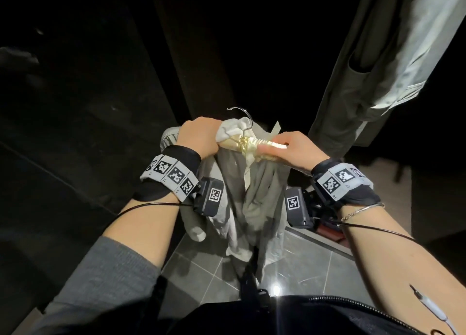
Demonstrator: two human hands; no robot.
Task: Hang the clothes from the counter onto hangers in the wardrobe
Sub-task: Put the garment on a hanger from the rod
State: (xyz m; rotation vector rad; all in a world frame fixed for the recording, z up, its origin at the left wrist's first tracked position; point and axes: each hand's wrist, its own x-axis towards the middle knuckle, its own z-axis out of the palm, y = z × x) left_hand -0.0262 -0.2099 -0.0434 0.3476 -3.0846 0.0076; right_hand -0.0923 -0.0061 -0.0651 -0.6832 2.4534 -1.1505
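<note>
A pale grey garment [252,198] hangs down between my forearms, bunched at the top over a cream padded hanger [252,142]. The hanger's metal hook [243,115] sticks up and away from me. My left hand [199,135] grips the gathered cloth and the hanger's left end. My right hand [295,146] pinches the hanger's right arm, thumb on top. Both wrists carry bands with black-and-white markers and small black boxes with cables.
A grey-green garment [393,64] hangs in the wardrobe at the upper right. Dark wardrobe panels [196,57] fill the background. Grey floor tiles [302,264] show below the hanging cloth. The left side is dark, with a surface barely visible.
</note>
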